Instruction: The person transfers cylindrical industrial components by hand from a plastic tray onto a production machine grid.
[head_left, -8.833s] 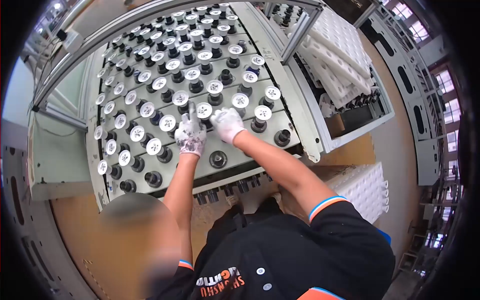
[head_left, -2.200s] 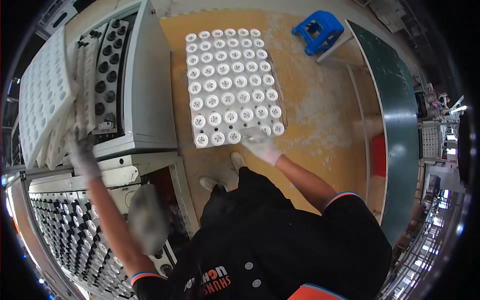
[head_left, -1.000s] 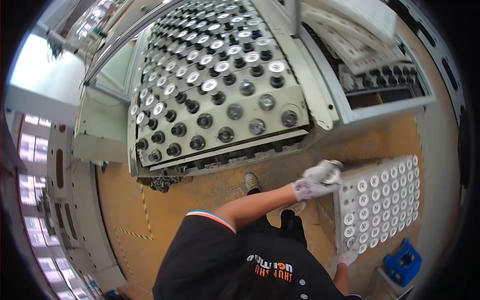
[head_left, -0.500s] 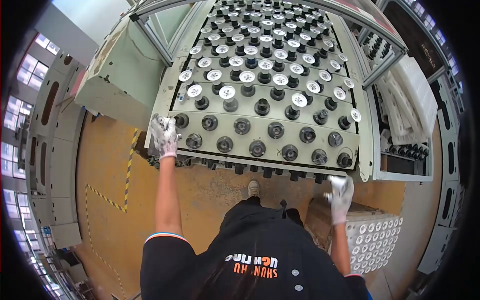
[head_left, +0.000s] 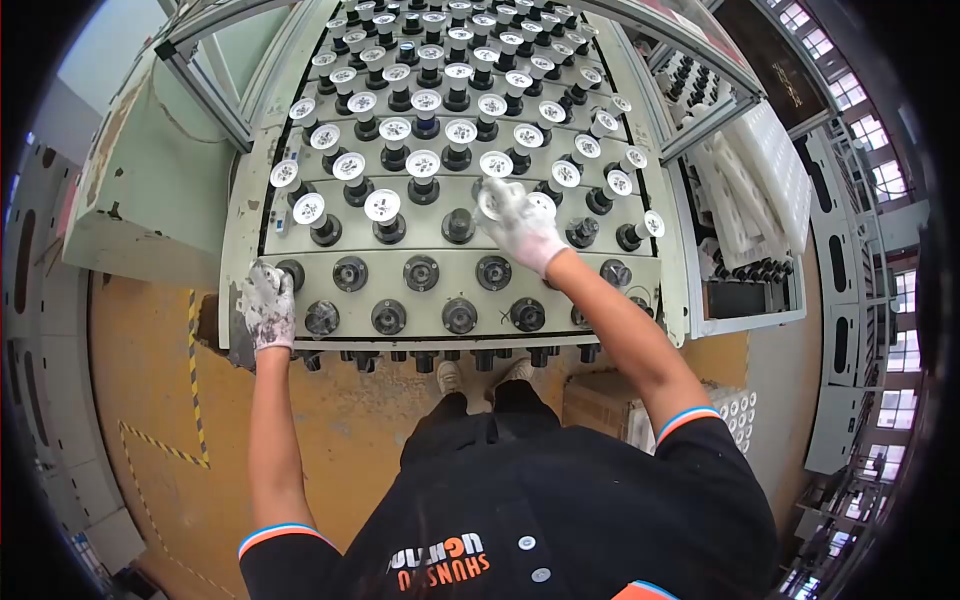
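Observation:
My right hand (head_left: 522, 225), in a white glove, reaches over the second row of sockets, its fingers curled round a white lamp cup (head_left: 489, 203), mostly hidden by them. Another lamp with a white disc (head_left: 542, 206) shows partly behind the knuckles. Just left of the fingers stands a dark socket without a disc (head_left: 458, 226). My left hand (head_left: 268, 300), in a smudged glove, lies on the front left corner of the machine bed (head_left: 390, 240), fingers stretched forward beside a black socket (head_left: 290, 275).
Rows of lamps with white discs (head_left: 422, 164) fill the bed towards the back. An aluminium frame post (head_left: 205, 95) rises at the left, beside a green cabinet (head_left: 150, 190). White trays (head_left: 755, 180) lean on the right shelf. A carton (head_left: 600, 402) stands on the floor.
My right hand has gone from beside the front right edge up and left to the lamps. My left hand stays at the front left corner. The view has shifted sideways.

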